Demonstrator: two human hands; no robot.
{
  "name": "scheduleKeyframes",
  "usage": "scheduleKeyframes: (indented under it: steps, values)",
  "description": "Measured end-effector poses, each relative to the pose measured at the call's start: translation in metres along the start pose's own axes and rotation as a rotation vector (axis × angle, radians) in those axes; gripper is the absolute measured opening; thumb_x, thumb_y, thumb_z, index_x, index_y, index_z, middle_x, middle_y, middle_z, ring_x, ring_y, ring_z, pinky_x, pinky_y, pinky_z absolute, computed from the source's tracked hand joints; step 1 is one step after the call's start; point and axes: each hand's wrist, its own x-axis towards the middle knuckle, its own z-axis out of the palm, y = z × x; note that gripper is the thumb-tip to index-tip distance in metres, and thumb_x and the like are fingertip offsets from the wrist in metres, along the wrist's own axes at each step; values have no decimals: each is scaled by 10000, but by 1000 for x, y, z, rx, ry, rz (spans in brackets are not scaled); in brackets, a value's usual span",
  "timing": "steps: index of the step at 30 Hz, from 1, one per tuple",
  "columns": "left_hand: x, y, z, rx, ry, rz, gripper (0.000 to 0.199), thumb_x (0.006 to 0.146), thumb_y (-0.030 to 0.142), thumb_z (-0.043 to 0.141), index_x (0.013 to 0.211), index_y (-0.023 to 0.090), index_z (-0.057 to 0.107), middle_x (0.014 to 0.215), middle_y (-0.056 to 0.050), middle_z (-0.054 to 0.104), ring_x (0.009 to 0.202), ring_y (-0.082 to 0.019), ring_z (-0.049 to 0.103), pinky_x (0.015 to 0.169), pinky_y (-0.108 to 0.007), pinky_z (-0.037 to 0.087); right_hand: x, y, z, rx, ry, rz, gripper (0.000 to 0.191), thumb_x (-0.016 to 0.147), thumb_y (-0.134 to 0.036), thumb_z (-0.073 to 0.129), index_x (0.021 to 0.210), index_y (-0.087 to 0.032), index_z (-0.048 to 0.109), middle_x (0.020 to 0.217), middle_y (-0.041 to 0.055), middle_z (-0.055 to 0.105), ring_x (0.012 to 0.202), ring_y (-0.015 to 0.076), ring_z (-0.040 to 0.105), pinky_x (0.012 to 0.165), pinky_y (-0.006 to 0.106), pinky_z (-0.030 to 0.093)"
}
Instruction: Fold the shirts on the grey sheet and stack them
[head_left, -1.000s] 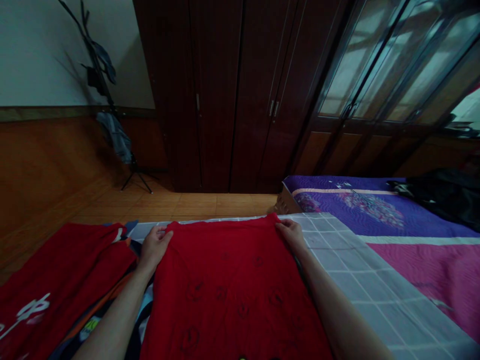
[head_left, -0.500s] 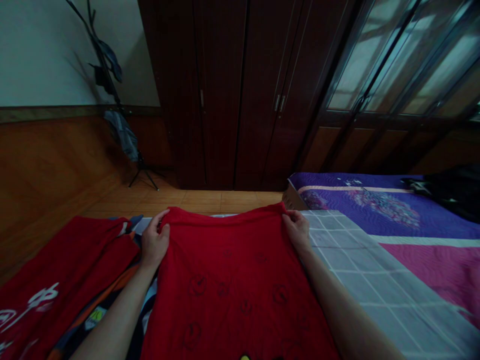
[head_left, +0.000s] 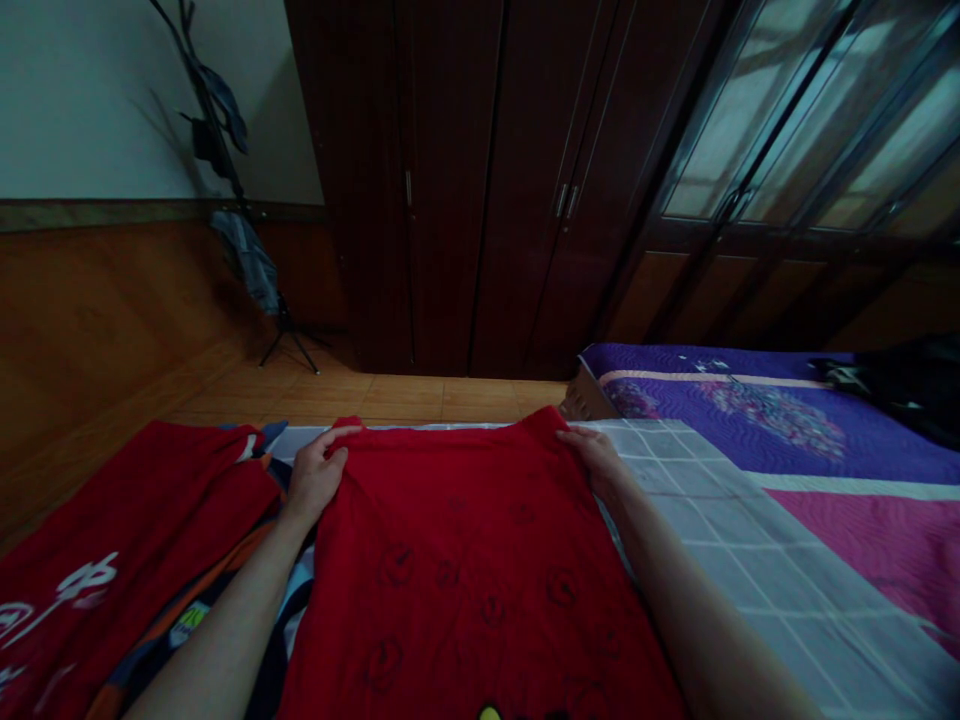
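A red shirt (head_left: 480, 560) with faint dark round prints and a small yellow spot near the bottom of the view lies spread before me. My left hand (head_left: 319, 475) pinches its far left corner, thumb and fingers closed on the cloth. At the far right corner, my right hand (head_left: 596, 455) grips the fabric the same way. Between the hands, the far edge runs nearly straight, with both corners sticking up a little. The shirt's near end is cut off by the frame.
Left of my arm lies a pile of clothes, a red garment with white lettering (head_left: 82, 580) on top. Under the shirt is a grey checked sheet (head_left: 720, 530). A purple and pink bed cover (head_left: 750, 400) is at right, a dark wardrobe (head_left: 442, 200) and a coat stand (head_left: 247, 250) beyond.
The shirt's far edge has dropped and straightened between my hands, and its corners now stand up. Both hands have stayed at the corners, with the right shifting slightly.
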Motion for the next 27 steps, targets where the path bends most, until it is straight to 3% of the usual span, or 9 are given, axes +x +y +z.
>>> scheduleKeyframes:
  steps: [5,9,14,20,22,27]
  values:
    - [2,-8,10,139,-59,66,505,798,181,361,1263,117,549,1251,-96,597,1171,-203,543,1031,-328,402,7,4,-6,-248,182,-58,286,756,-330,520,915,-170,697,856,95,731,789,241,676,668,298,510]
    - [-3,-10,18,275,-93,86,545,801,190,413,1334,96,480,1288,-151,551,1230,-280,471,1047,-426,366,3,10,-8,-525,270,-82,267,756,-310,543,899,-175,723,829,124,717,823,281,660,699,331,460]
    - [-8,-10,19,402,-89,77,589,818,210,438,1396,114,384,1255,-162,564,1247,-315,439,1035,-466,355,-4,11,-6,-753,309,-104,314,812,-366,525,989,-179,704,805,129,701,823,279,647,693,340,434]
    - [-6,-17,22,461,-76,105,666,830,230,436,1452,90,245,1360,-176,488,1286,-302,417,1043,-435,365,-6,4,-2,-865,297,-256,434,857,-350,486,1253,-185,546,1121,112,623,969,233,592,796,318,434]
    - [-5,-18,22,429,-59,139,686,824,216,434,1463,96,217,1395,-167,456,1303,-283,406,1060,-412,355,-7,5,0,-911,288,-254,454,832,-378,524,1216,-141,570,1095,147,613,975,263,579,766,331,440]
    - [-5,-18,21,464,-68,120,658,825,233,436,1436,45,278,1357,-191,487,1281,-294,432,1061,-399,350,-8,12,-3,-984,299,-222,254,840,-329,491,838,-171,691,914,130,632,903,255,578,719,322,436]
